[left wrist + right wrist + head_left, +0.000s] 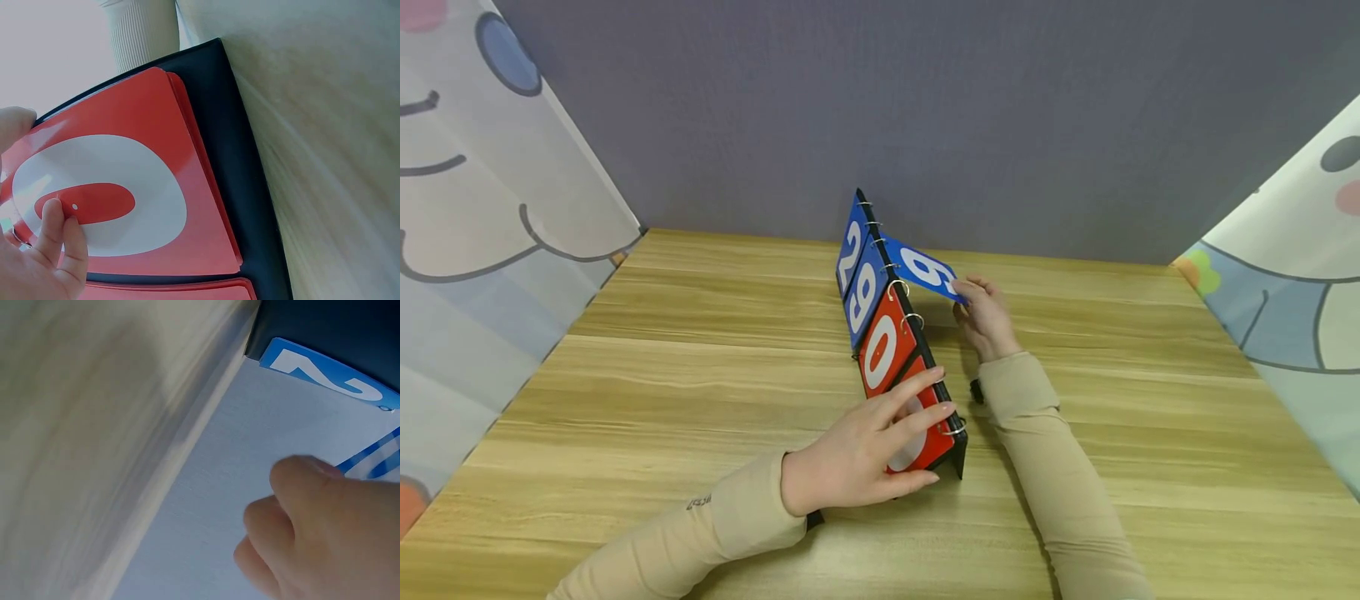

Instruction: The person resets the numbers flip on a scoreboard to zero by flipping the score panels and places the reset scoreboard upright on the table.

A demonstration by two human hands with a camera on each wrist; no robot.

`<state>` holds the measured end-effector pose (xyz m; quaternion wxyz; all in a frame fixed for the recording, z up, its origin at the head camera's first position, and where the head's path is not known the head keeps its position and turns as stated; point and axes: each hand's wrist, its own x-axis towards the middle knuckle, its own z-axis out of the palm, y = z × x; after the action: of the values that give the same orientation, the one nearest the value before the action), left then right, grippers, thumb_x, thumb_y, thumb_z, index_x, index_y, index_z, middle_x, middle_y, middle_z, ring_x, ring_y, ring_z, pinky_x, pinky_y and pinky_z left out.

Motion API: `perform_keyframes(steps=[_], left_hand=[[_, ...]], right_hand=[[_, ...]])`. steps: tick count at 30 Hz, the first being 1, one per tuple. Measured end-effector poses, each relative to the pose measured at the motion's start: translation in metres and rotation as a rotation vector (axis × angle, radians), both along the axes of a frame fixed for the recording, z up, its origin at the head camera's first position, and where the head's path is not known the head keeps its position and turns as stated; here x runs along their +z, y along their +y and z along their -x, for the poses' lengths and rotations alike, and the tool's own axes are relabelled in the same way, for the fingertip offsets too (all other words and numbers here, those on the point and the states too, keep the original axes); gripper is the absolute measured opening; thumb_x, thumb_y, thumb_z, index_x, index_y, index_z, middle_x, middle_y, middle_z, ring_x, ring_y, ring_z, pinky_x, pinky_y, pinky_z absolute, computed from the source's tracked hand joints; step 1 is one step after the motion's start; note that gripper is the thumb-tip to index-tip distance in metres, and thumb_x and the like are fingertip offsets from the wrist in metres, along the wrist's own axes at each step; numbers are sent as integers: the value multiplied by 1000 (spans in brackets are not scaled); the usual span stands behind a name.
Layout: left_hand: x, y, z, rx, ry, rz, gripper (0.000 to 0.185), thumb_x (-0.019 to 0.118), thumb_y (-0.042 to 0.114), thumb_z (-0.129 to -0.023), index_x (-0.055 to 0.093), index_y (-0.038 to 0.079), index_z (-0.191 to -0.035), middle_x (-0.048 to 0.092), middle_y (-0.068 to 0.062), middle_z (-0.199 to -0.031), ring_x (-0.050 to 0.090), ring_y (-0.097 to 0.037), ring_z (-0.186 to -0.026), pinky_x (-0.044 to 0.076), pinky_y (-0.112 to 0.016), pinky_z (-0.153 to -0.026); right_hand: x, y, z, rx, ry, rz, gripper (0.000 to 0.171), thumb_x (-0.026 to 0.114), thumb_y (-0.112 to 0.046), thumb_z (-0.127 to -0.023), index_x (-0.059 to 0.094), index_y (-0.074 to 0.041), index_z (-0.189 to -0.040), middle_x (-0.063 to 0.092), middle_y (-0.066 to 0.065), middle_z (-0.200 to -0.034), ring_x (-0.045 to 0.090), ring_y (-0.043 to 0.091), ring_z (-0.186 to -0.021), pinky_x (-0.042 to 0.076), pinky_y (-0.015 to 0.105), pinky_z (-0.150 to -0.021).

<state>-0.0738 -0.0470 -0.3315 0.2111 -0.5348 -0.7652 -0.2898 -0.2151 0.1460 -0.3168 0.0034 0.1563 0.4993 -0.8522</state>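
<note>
Flip scoreboard pointing at counter's far edge, right hand pinching blue card (6 or 9), left hand spread over red card

Under the left hand, the red cards look like smooth, glossy plastic; the blue card in the right hand looks similarly slick. Shiny metal rings near the left fingertips pierce a dark, plastic-looking stand. Below both hands, the tabletop shows smooth wood grain.
</note>
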Motion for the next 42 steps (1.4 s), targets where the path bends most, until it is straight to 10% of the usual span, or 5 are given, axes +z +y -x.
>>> perform_keyframes(steps=[8,31,42], left_hand=[[0,0,1,-6,-4,-4,74,73,33,-83,31,12,-141,27,-18,-149,51,-8,-78,44,-16,-72],[1,-1,-1,-4,-10,1,75,73,33,-83,29,13,-142,27,-18,-150,51,-8,-78,44,-16,-72],[-1,0,-2,1,-10,6,76,73,33,-83,30,13,-142,27,-17,-150,51,-7,-79,44,-15,-72]], right_hand=[[1,4,3,-127,28,100,31,54,2,-91,34,-12,-109,49,4,-83,44,6,-55,33,16,-53],[5,9,0,-72,30,119,9,55,-8,-94,48,-9,-99,58,-2,-69,49,5,-53,36,17,-54],[10,18,-3,-139,116,139,37,53,-7,-95,39,-5,-130,58,-2,-76,54,5,-60,44,15,-62]])
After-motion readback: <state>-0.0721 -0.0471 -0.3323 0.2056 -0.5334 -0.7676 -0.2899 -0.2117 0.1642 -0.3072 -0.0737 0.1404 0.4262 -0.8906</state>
